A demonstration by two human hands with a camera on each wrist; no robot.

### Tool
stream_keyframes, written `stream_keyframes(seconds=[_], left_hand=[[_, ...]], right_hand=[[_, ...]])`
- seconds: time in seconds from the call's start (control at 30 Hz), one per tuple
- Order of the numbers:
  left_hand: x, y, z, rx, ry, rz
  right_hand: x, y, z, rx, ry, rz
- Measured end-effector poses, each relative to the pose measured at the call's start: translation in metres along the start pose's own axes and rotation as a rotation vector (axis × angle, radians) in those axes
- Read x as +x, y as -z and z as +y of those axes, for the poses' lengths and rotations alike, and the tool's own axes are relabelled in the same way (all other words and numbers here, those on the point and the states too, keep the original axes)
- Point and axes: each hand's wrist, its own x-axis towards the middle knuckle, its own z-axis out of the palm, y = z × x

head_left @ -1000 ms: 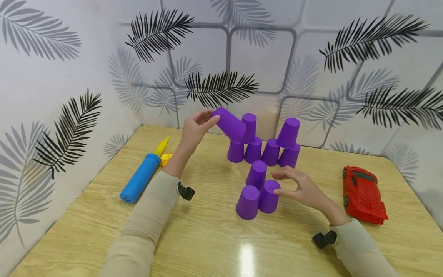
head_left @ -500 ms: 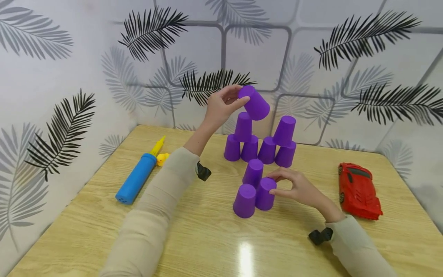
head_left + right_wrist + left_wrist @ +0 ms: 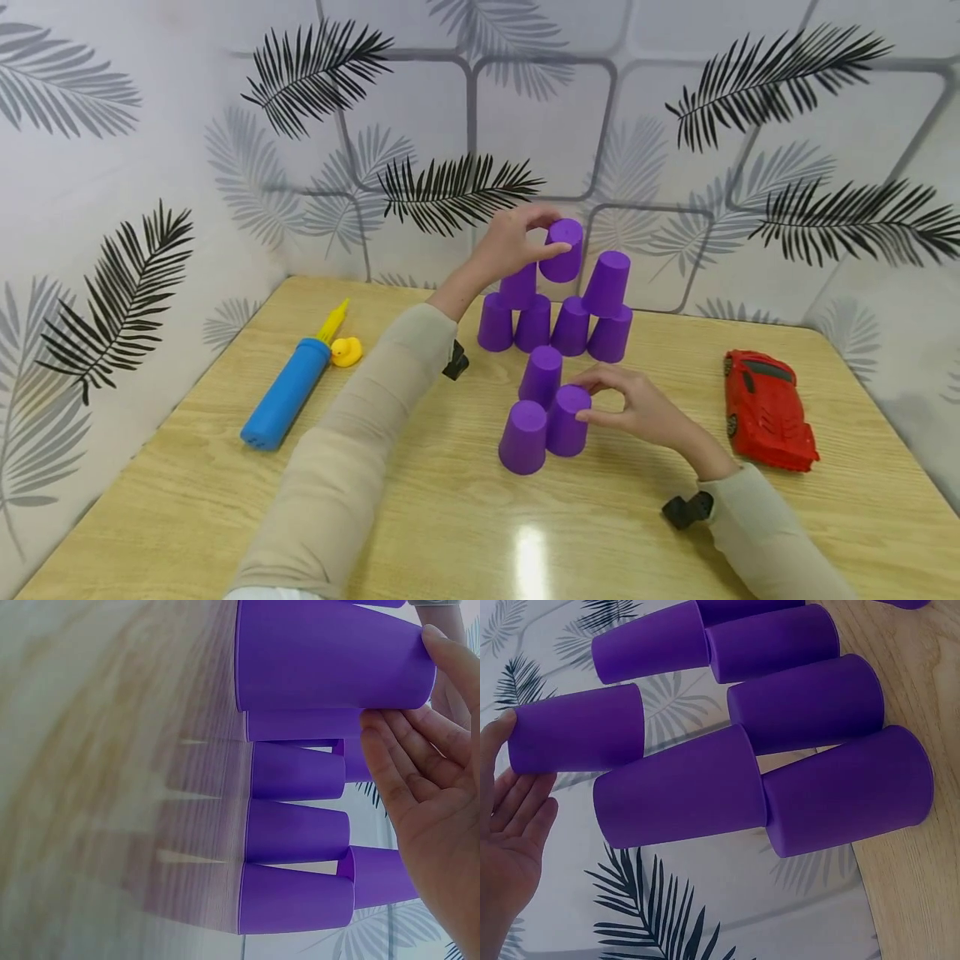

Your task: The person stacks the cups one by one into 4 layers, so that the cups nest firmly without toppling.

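Observation:
My left hand (image 3: 512, 242) pinches an upside-down purple cup (image 3: 564, 267) near its closed end. That cup hangs upright in front of the back wall, between a left upper cup (image 3: 519, 287) and a right upper cup (image 3: 607, 283), which rest on a row of several inverted purple cups (image 3: 534, 325). In the left wrist view the held cup (image 3: 577, 729) appears close beside the left upper cup (image 3: 679, 787). My right hand (image 3: 637, 407) pinches the top of another inverted cup (image 3: 567, 429), which stands on the table. Two more inverted cups (image 3: 522, 442) stand close to it.
A red toy car (image 3: 768, 408) sits at the right of the wooden table (image 3: 450, 533). On the left lie a blue and yellow hand pump (image 3: 288, 392) and a small yellow duck (image 3: 347, 352). A patterned wall (image 3: 540, 125) rises right behind the stacked cups.
My left hand has carried its cup rightward over the left upper cup, then lowered it, and the cup has turned from tilted to upright. My right hand's fingers have closed on the front cup.

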Motion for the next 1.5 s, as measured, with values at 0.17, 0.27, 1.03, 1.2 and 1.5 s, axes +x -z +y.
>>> stream_keyframes(seconds=[0.17, 0.27, 1.03, 1.2, 1.5], left_hand=[[0.001, -0.005, -0.003, 0.088, -0.04, -0.094], [0.002, -0.008, -0.003, 0.11, -0.048, -0.143], [0.004, -0.025, -0.005, 0.122, -0.016, -0.298], [0.007, -0.022, -0.007, 0.153, 0.02, -0.326], [0.008, -0.021, -0.011, 0.243, 0.042, -0.336]], right_hand=[[0.001, -0.002, -0.001, 0.008, 0.0, -0.01], [0.0, -0.002, -0.001, 0.006, 0.003, -0.008], [0.0, -0.001, 0.001, -0.022, 0.039, 0.006], [0.0, -0.001, 0.003, -0.036, 0.042, 0.01], [-0.002, 0.0, 0.004, -0.022, 0.053, 0.002]])
